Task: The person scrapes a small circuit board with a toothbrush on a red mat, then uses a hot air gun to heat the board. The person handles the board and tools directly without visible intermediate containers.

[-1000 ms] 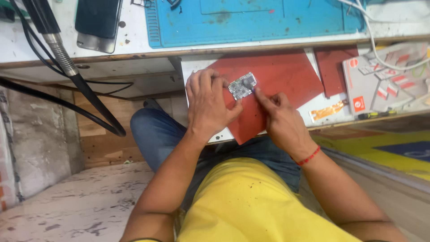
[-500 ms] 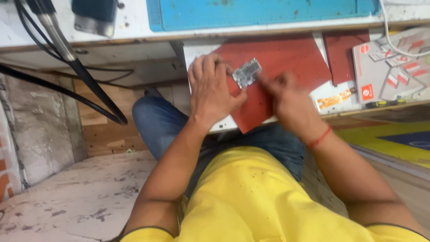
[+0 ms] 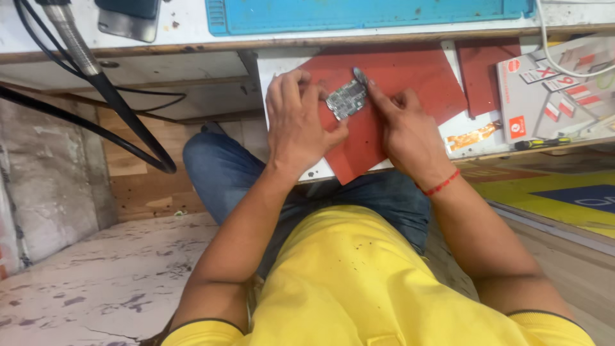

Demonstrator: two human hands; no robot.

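The left hand (image 3: 300,122) lies half-curled, thumb and fingertips pinching the near edge of a small grey rectangular circuit board (image 3: 346,99), pinning it flat. The right hand (image 3: 403,125) is closed with the forefinger stretched onto the board's far corner. The board rests on a red rubber mat (image 3: 410,80), below a blue silicone work mat (image 3: 371,13)

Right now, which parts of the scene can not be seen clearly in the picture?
- Head view: the underside of the small circuit board is hidden, and the left hand covers its left edge.
- What the right hand presses at the board's top corner is too small to identify.
- The dark phone and blue mat are cut off by the top edge.
- The components on the board are too small to identify.
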